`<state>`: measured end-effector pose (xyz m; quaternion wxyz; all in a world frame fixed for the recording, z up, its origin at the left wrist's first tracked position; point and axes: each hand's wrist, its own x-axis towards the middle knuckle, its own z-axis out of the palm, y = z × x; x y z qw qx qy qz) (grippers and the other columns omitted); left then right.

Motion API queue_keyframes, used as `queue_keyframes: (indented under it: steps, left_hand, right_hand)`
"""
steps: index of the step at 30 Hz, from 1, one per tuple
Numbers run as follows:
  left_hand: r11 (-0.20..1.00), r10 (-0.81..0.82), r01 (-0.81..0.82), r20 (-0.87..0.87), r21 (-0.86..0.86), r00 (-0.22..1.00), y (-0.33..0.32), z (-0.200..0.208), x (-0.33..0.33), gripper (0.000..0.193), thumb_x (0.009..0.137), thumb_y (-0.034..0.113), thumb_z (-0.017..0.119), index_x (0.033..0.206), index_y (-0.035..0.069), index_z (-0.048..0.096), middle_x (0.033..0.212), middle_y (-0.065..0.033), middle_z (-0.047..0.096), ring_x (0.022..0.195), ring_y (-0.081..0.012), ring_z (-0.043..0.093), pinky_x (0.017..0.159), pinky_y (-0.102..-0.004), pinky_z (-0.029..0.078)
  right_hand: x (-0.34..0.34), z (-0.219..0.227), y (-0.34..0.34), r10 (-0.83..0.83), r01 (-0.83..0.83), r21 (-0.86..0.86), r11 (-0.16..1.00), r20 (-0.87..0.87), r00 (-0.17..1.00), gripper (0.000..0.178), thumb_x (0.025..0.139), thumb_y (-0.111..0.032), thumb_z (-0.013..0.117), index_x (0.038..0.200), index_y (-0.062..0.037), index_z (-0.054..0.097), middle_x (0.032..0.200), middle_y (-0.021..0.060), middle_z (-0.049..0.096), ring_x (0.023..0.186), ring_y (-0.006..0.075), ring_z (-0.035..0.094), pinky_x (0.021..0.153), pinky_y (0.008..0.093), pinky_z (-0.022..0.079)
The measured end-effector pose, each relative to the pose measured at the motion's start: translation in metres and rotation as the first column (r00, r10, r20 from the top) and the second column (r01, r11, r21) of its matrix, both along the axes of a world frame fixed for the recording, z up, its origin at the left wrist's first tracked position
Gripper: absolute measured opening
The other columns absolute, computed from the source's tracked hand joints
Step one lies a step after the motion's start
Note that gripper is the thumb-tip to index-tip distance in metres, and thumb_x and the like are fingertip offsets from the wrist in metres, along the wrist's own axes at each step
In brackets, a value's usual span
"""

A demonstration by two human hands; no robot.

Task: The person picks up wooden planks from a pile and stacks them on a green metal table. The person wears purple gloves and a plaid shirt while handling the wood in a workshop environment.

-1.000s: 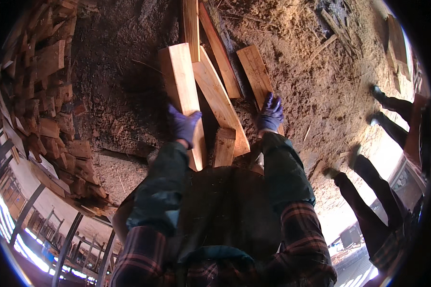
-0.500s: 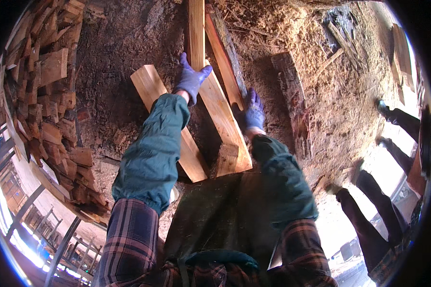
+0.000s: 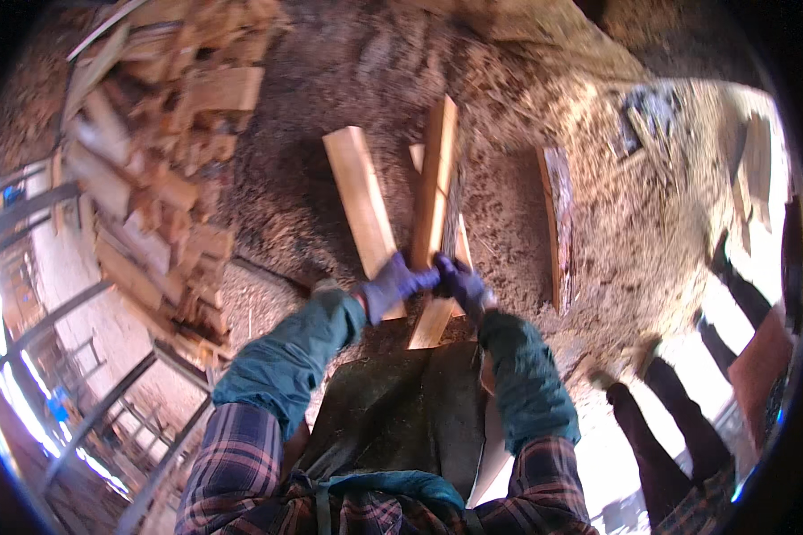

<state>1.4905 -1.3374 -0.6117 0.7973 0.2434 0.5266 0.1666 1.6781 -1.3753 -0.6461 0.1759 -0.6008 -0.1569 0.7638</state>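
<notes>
Both purple-gloved hands have come together at the near end of a long wooden piece (image 3: 435, 178), pale on its face and dark with bark along its right edge. My left hand (image 3: 391, 285) closes on it from the left, above the near end of another plank. Opposite, my right hand (image 3: 464, 283) grips its right side; motion blurs the fingers a little. A pale plank (image 3: 361, 196) slants away on the left. Beneath the held piece lies another board (image 3: 433, 323), mostly covered, its near end showing by my dark apron (image 3: 384, 401).
A heap of split wood (image 3: 183, 192) fills the left side. To the right, a bark-edged slab (image 3: 558, 223) lies on sawdust-covered ground (image 3: 633, 241). Dark-trousered legs of other people (image 3: 687, 410) show at the far right. Metal frames (image 3: 103, 330) stand lower left.
My hands have moved closer together and nearer to me, onto the end of the bark-edged piece. That piece has swung more upright in view, over the other boards. The view has shifted too.
</notes>
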Motion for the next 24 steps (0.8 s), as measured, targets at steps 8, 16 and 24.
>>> queue_keyframes:
  steps: [8,16,24]
  left_hand:
    - [0.997,-0.070,0.057,-0.306,-0.052,0.950,-0.133,0.189,-0.041,0.088,0.074,0.034,0.092,0.135,-0.008,0.043,0.123,-0.0240,0.063,0.112,-0.0268,0.062,0.094,-0.0375,0.052]
    - [0.403,-0.255,0.331,-0.243,0.853,0.936,-0.224,0.375,-0.232,0.041,0.103,0.010,0.056,0.143,0.004,0.053,0.146,-0.0159,0.049,0.131,-0.0279,0.052,0.113,-0.0414,0.043]
    - [0.721,0.688,-0.676,0.045,-0.152,0.724,-0.375,0.400,-0.427,0.037,0.101,0.029,0.066,0.132,0.010,0.060,0.114,-0.0032,0.070,0.101,-0.0146,0.067,0.085,-0.0300,0.057]
  right_hand:
    - [-0.074,0.180,-0.128,-0.422,0.371,-0.300,0.879,-0.124,0.898,0.046,0.098,-0.036,0.065,0.125,0.0019,0.065,0.111,0.0149,0.073,0.100,0.0274,0.071,0.093,0.0395,0.057]
    - [-0.171,0.423,-0.110,0.259,-0.265,0.056,0.963,0.093,0.961,0.041,0.092,-0.027,0.075,0.123,-0.0027,0.063,0.105,0.0106,0.069,0.094,0.0230,0.068,0.084,0.0366,0.058]
    - [-0.368,0.481,-0.003,0.630,-0.639,0.483,0.598,0.209,0.748,0.067,0.083,-0.046,0.082,0.124,0.0038,0.063,0.096,0.0102,0.072,0.082,0.0147,0.066,0.066,0.0341,0.056]
